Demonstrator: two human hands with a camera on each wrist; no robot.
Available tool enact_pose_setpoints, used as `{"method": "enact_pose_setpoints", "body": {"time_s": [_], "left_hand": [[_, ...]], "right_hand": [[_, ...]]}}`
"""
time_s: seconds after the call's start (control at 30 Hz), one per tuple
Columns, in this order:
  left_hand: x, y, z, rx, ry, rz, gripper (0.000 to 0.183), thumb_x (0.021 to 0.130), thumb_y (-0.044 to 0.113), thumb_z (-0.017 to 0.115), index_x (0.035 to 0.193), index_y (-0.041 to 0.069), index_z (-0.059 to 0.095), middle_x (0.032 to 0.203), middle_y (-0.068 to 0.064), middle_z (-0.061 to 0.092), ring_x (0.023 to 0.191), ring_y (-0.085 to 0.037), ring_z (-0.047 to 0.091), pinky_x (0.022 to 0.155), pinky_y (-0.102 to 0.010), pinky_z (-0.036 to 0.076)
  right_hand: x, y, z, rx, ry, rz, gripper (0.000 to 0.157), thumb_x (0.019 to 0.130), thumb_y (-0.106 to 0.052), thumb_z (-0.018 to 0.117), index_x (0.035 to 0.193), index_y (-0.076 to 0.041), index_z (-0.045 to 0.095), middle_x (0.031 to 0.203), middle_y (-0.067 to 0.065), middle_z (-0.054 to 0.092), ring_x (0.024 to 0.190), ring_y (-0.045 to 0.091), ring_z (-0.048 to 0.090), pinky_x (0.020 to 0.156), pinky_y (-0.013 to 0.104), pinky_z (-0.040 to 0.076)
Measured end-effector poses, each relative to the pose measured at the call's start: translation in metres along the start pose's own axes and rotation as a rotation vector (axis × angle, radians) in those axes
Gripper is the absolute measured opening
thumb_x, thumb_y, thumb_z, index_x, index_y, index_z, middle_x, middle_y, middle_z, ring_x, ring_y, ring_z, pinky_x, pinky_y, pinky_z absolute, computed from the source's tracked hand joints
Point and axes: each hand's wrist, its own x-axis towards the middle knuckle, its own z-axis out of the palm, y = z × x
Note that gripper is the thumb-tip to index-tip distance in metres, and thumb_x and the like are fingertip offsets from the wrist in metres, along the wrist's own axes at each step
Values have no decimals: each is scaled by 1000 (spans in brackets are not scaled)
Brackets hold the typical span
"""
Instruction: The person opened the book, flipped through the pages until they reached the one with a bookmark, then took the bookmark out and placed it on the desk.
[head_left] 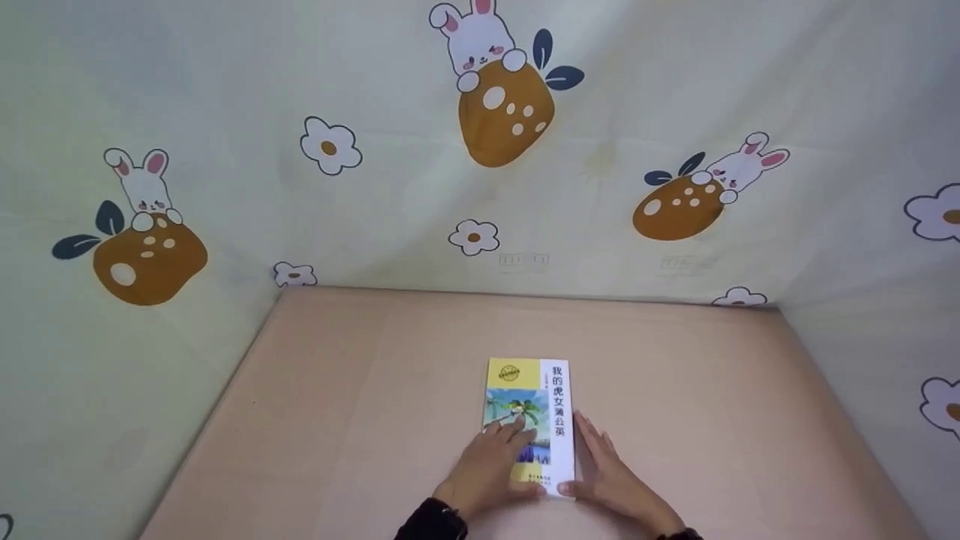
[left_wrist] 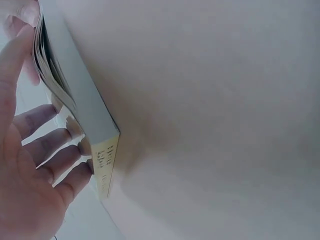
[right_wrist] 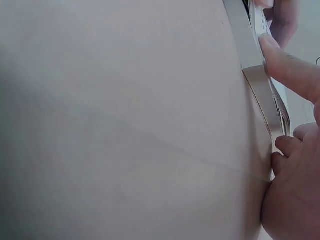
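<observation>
The book (head_left: pixel 556 450) lies cover up on the tan tabletop (head_left: pixel 330 420), between your hands. Your left hand (head_left: pixel 486 463) rests on its cover, fingers spread apart. Your right hand (head_left: pixel 611 476) lies along the right edge, thumb at the near corner — whether it clamps the book, I cannot tell.
</observation>
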Motion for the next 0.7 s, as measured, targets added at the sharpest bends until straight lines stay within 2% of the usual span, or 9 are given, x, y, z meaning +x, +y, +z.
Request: {"method": "enact_pose_setpoints", "body": {"time_s": [0.1, 0.27, 0.47, 0.57, 0.63, 0.7], "left_hand": [[0, 1, -3, -28, -15, 0, 86, 69, 58, 71, 138, 15, 45, 145, -11, 40, 130, -33, 40, 106, -49, 35], [-1, 0, -8, -82, -60, -17, 84, 70, 54, 73, 138, 14, 44, 146, -12, 39, 132, -33, 39, 106, -49, 35], [1, -6, -16, -180, -66, -25, 84, 71, 58, 70, 139, 17, 43, 147, -10, 38, 133, -29, 38, 108, -45, 33], [1, -10, -18, -227, -82, -12, 85, 71, 59, 68, 139, 17, 43, 147, -8, 39, 134, -28, 37, 108, -44, 33], [0, -13, -18, -250, -95, -10, 85, 71, 60, 68, 140, 17, 43, 147, -7, 39, 135, -27, 36, 109, -45, 32], [0, -15, -19, -276, -106, -16, 86, 70, 59, 69, 140, 18, 43, 147, -6, 39, 135, -27, 36, 109, -45, 31]], "right_hand": [[0, -1, 0, -3, 17, -23, 107, 75, -34, 75, 149, -1, 6, 153, 27, 6, 138, 48, -2, 109, 61, -8], [0, 0, 3, -25, 3, -29, 105, 77, -37, 73, 149, -1, 6, 154, 24, 6, 141, 42, -1, 111, 50, -12], [2, 2, 2, -57, 21, -50, 97, 81, -38, 69, 149, -5, 8, 154, 21, 12, 141, 43, 4, 110, 59, -7], [2, 3, 1, -38, -6, -26, 94, 83, -38, 66, 150, -9, 7, 155, 19, 11, 142, 41, 3, 111, 57, -8], [1, 4, 0, -8, -27, -24, 93, 84, -36, 66, 150, -11, 7, 155, 19, 9, 142, 40, 0, 114, 43, -13], [0, 6, -1, 1, -42, -45, 89, 86, -34, 64, 150, -11, 8, 155, 18, 8, 142, 41, -1, 112, 24, -16]]}}
